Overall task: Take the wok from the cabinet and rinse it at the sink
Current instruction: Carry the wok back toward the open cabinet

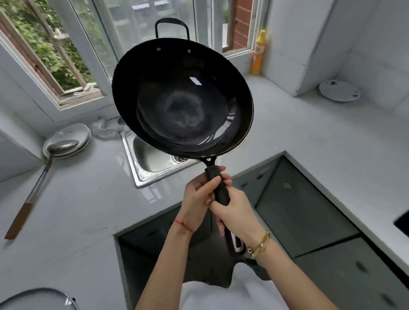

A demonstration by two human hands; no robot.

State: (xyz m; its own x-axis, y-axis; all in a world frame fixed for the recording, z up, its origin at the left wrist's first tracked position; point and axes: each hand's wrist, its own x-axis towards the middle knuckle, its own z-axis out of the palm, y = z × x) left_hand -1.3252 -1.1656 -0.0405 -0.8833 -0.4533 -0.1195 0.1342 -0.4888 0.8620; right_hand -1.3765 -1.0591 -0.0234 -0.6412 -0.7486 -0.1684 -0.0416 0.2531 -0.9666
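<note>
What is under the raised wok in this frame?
Under the wok, held by its handle in both the left hand and right hand, lies the steel sink. Only its left part and drain show; the rest is covered.

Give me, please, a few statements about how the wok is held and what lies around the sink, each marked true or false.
1. Both hands grip the long handle of the wok. True: the left hand and the right hand are both wrapped round it.
2. The wok rests in the sink. False: it is held up in the air over the sink.
3. A ladle lies on the counter left of the sink. True.
4. The yellow bottle lies on its side. False: it stands upright on the sill by the window.
5. Water fills the wok. False: its inside shows no standing water.
</note>
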